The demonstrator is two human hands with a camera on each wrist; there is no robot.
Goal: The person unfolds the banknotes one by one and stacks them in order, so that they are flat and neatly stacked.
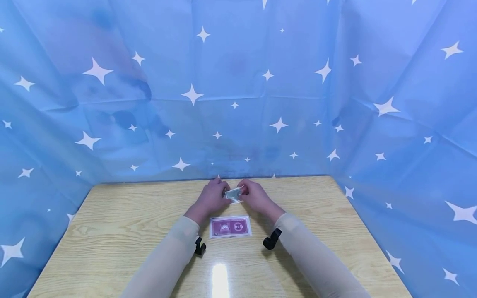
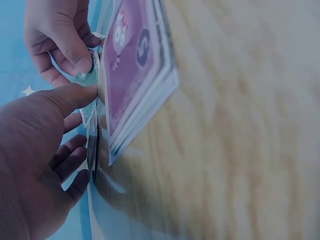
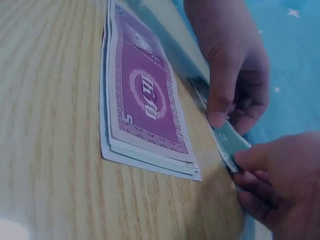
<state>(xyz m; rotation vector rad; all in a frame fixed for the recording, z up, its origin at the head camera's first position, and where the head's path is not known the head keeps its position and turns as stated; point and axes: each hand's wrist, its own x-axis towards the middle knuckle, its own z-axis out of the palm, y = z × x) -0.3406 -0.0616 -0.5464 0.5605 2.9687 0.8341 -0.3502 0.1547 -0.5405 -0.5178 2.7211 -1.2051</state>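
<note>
A small green banknote [image 1: 234,195] is held near the table's far edge, one hand at each end. My left hand [image 1: 213,195] pinches its left part between thumb and fingers, and the thumb lies on its face in the left wrist view. At the other end, my right hand [image 1: 257,195] grips the note by thumb and fingertips. Under the left hand's fingers shows the thin edge of more paper [image 2: 92,155], mostly hidden. Nearer to me, between the forearms, a stack of banknotes [image 3: 145,95] lies flat with a purple one on top.
The wooden table [image 1: 123,231] has a glossy top with a bright light reflection near the front. A blue curtain [image 1: 238,136] with white stars surrounds its back and sides. Black wrist straps [image 1: 272,239] stick out from both sleeves, close over the table.
</note>
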